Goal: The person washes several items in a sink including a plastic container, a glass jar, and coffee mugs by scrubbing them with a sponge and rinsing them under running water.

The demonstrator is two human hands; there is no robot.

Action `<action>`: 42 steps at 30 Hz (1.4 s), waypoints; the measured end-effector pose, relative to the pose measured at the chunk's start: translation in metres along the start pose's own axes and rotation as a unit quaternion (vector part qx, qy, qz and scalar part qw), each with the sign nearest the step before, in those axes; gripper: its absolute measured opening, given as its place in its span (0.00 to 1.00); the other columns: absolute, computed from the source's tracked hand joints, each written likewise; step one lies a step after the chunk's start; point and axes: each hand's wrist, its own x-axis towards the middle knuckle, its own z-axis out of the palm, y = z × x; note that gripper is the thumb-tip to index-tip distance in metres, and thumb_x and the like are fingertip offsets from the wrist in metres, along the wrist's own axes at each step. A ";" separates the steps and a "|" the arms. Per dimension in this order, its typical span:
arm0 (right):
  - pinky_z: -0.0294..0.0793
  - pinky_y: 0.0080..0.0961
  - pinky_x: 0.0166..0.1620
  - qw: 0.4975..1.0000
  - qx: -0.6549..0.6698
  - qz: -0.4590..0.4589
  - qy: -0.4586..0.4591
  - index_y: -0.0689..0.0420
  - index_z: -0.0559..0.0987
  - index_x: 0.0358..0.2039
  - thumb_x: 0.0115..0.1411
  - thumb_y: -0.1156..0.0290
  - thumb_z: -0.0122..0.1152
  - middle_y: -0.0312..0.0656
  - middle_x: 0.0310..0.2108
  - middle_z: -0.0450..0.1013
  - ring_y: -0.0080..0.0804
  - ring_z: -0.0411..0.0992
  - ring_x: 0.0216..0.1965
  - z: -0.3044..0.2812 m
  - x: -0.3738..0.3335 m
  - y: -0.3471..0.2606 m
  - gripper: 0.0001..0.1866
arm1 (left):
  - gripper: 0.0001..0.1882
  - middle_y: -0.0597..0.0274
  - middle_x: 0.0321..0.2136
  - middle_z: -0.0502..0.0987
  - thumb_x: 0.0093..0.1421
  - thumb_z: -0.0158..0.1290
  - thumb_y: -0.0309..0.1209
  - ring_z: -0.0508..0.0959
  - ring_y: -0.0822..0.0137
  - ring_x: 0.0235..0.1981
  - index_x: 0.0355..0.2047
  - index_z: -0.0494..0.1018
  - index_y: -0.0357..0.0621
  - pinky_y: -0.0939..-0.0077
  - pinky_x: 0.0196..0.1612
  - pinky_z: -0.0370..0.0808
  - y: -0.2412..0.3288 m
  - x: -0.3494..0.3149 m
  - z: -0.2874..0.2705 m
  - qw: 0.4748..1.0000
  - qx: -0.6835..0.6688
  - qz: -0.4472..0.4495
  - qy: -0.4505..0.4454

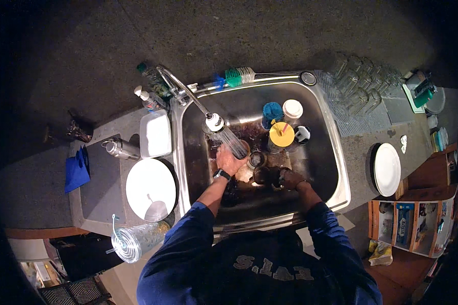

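Observation:
Inside the steel sink [315, 168], my left hand [230, 158] is under the water spray, and its fingers are partly hidden by the stream and splashes. The sprayer head [215, 122] hangs above it. A round, clear cup [257, 160] lies just right of this hand. My right hand [292, 179] has its fingers curled at the side of a dark mug [262, 176], low in the sink. Behind the hands stand a yellow-lidded cup [282, 134], a blue cup [272, 113], a white-lidded cup [292, 109] and a black-and-white item [302, 134].
Several clear glasses [361, 81] stand upside down on a grey mat [359, 119] at the right. A white oval plate [387, 169] lies nearer. On the left are a white round plate [145, 188], a white tub [155, 133], a steel bottle [122, 148] and a clear tumbler [137, 243].

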 end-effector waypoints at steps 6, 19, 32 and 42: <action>0.71 0.43 0.52 0.997 -0.064 -0.001 -0.048 0.61 0.73 0.48 0.56 0.60 0.54 0.55 0.47 0.74 0.49 0.73 0.48 -0.012 -0.005 -0.008 0.23 | 0.42 0.46 0.46 0.72 0.36 0.68 0.52 0.71 0.46 0.50 0.49 0.72 0.41 0.56 0.56 0.67 -0.023 0.003 0.002 0.998 -0.041 -0.027 -0.034; 0.70 0.44 0.53 0.996 -0.044 0.014 -0.074 0.65 0.75 0.48 0.57 0.58 0.55 0.57 0.47 0.73 0.51 0.71 0.51 -0.017 -0.005 -0.011 0.25 | 0.33 0.62 0.33 0.80 0.45 0.63 0.60 0.79 0.63 0.29 0.43 0.78 0.51 0.73 0.36 0.75 -0.026 0.014 0.025 0.841 -0.323 -0.245 -0.358; 0.70 0.45 0.52 0.998 -0.049 0.022 -0.030 0.60 0.73 0.47 0.54 0.60 0.54 0.57 0.49 0.72 0.52 0.71 0.51 0.048 0.024 0.051 0.23 | 0.47 0.51 0.45 0.76 0.40 0.66 0.61 0.76 0.51 0.47 0.53 0.68 0.41 0.59 0.51 0.72 0.020 0.015 0.035 0.962 -0.139 -0.006 -0.235; 0.70 0.42 0.55 0.995 0.021 0.090 -0.037 0.62 0.73 0.48 0.56 0.58 0.54 0.56 0.49 0.73 0.51 0.70 0.54 -0.032 -0.015 -0.020 0.24 | 0.48 0.47 0.48 0.73 0.35 0.73 0.47 0.72 0.52 0.52 0.54 0.67 0.37 0.60 0.56 0.69 -0.001 0.012 -0.013 0.983 -0.168 -0.003 -0.077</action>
